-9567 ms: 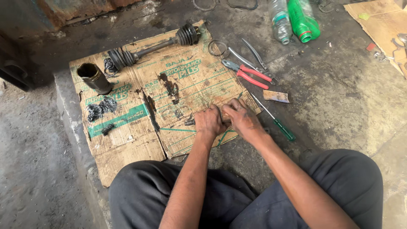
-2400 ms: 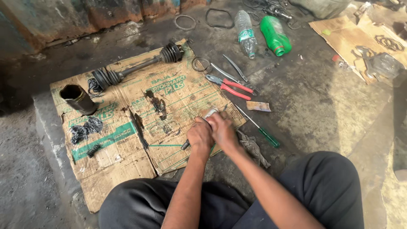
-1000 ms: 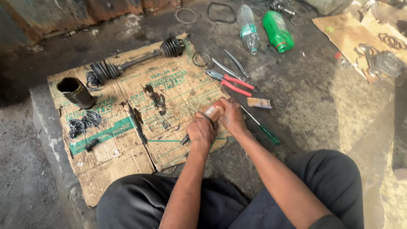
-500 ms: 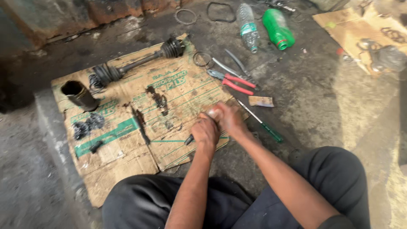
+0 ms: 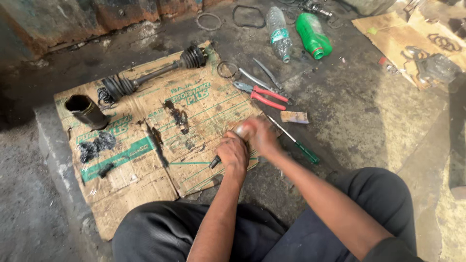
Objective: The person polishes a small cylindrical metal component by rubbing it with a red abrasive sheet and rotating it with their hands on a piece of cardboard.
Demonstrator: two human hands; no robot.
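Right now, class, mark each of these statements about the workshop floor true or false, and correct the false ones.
1. Both hands, left hand and right hand, meet over the cardboard sheet. True.
2. The drive shaft lies across the person's lap. False: it lies at the cardboard's far edge.
3. The green bottle lies on its side. True.
4. The red-handled pliers are in the right hand. False: they lie on the floor beyond the hands.

It was a vehicle repair workshop, because a drive shaft (image 5: 150, 77) with rubber boots, red-handled pliers (image 5: 259, 94) and a screwdriver (image 5: 296, 141) lay on greasy cardboard (image 5: 141, 160) over a dirty concrete floor (image 5: 349, 106).
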